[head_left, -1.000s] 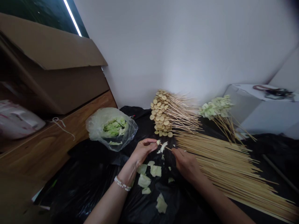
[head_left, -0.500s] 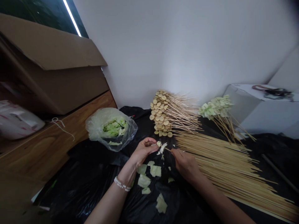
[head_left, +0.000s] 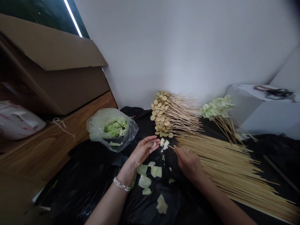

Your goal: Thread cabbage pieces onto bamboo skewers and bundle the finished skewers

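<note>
My right hand [head_left: 188, 162] is closed round a wooden skewer [head_left: 171, 147] that points left. On the skewer's tip are pale cabbage pieces [head_left: 165, 144], held above the black plastic sheet. Just left of that tip is my left hand [head_left: 144, 149], palm partly turned up, with a small white cabbage piece [head_left: 153, 144] between thumb and fingers. Loose cabbage leaf pieces [head_left: 156, 171] lie on the sheet below both hands. Bare skewers [head_left: 220, 156] are spread in a wide layer beside and beneath my right forearm.
A clear plastic bag [head_left: 96, 128] of cut cabbage stands to the left. Behind my hands are stacked skewers of round slices [head_left: 161, 114]. Finished cabbage skewers [head_left: 217, 107] lie at the right, near a white box [head_left: 246, 106]. A cardboard box [head_left: 58, 84] stands at far left.
My left hand has drawn slightly back from the skewer tip and its fingers have loosened. A second cabbage piece now sits at the tip. My right hand has shifted slightly right.
</note>
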Demonstrator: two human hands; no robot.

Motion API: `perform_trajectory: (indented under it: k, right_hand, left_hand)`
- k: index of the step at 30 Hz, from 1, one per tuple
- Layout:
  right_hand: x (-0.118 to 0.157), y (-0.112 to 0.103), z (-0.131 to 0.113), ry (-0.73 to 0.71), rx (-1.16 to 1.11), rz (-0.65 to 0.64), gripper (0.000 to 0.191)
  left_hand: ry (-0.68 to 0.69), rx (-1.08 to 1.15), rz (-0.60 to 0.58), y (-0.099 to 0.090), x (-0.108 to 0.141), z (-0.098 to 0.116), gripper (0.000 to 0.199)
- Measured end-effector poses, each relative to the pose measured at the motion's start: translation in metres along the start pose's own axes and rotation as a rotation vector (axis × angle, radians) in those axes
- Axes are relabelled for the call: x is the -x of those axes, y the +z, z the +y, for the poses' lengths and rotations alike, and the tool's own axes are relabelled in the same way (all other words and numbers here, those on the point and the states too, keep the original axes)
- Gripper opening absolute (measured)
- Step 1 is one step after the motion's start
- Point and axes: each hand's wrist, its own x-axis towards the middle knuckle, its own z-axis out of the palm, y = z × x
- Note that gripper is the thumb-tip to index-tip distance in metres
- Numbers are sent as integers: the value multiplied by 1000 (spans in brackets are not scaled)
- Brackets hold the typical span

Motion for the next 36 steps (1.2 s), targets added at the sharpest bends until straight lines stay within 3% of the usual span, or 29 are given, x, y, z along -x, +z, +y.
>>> perform_trajectory:
  k: [10,18,24,32,36]
  right_hand:
    - [-1,-1,-8,-37,1,-46,22]
    - [-3,-3,-10,-43,29,-65,25]
    - [-2,-3,-9,-43,39,-66,23]
    - [-2,-3,-7,-50,20,-60,21]
    - [-1,-3,-5,-40,34,-58,21]
  left_hand:
    - [85,-7,46,-5,-4,-8,45]
    - [41,46,-4,3,-1,-4,40]
    - [29,67,23,3,-1,-6,44]
    - [-23,-33,75,0,-2,-11,29]
    - [-11,-55,135,0,-3,-12,32]
